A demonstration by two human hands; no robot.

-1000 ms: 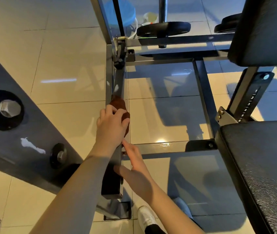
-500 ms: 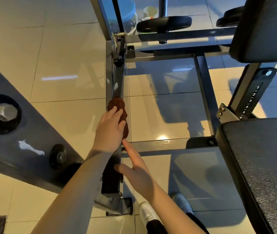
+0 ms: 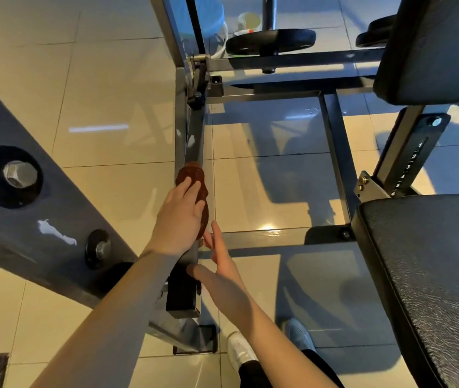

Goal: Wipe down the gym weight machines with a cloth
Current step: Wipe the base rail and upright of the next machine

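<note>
A brown cloth (image 3: 193,177) is wrapped on a slanted grey bar (image 3: 194,135) of the weight machine, at the middle of the head view. My left hand (image 3: 179,217) holds the cloth against the bar, fingers over its top and thumb on its right side. My right hand (image 3: 222,264) sits just below, fingers straight, fingertips and thumb touching the same bar near a black block (image 3: 182,292). It holds nothing.
A black padded seat (image 3: 430,275) and backrest (image 3: 432,46) fill the right side. A wide grey beam with bolts (image 3: 21,203) crosses the left. Black weight plates (image 3: 270,42), a blue bucket (image 3: 208,15) and the floor frame (image 3: 334,152) lie beyond. My shoes (image 3: 241,351) stand below.
My left hand has slid the cloth a little farther along the bar, away from me, and its fingers have flattened over it. My right hand has stayed against the bar.
</note>
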